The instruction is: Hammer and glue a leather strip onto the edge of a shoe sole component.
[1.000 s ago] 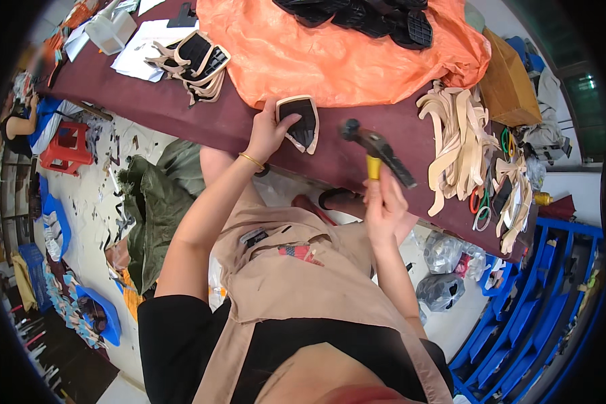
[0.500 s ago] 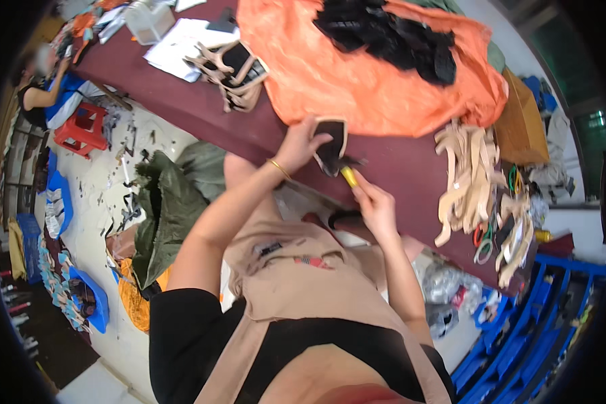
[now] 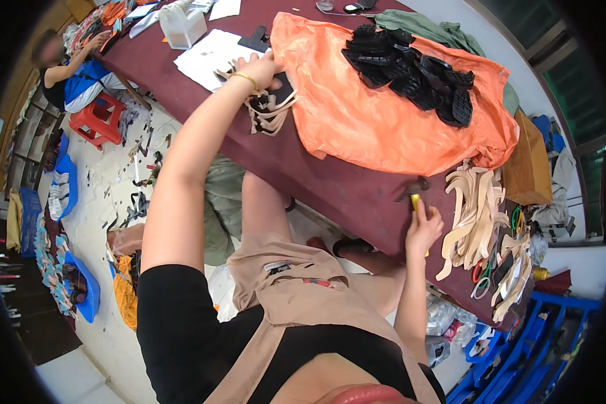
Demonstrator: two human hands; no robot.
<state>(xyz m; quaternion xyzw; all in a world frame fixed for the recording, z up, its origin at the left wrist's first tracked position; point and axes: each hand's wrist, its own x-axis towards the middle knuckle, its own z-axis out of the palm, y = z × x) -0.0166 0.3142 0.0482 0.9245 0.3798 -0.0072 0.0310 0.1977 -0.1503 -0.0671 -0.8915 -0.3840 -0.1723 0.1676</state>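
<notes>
At the far-side stack of black-and-beige pieces [image 3: 271, 116], my left hand [image 3: 259, 70] reaches out with bent fingers. It appears closed on a black piece with beige edging [image 3: 286, 89], which shows beside the thumb; the fingers hide part of it. My right hand [image 3: 424, 232] grips the yellow handle of a small hammer [image 3: 415, 200]. The hammer's dark head lies close over the maroon tabletop. Just to the right of that hand is a heap of beige strips [image 3: 473, 215].
An orange sheet [image 3: 330, 121] carries several black shoe soles [image 3: 411, 71]. White papers [image 3: 212, 57] and a clear plastic container [image 3: 182, 27] are beyond the left hand. A cardboard box [image 3: 528, 168] stands at right. Another person [image 3: 57, 77] works at far left near a red stool [image 3: 99, 122].
My left hand has carried the black piece from the table's near edge up to the stack at the far left. My right hand has shifted right with the hammer.
</notes>
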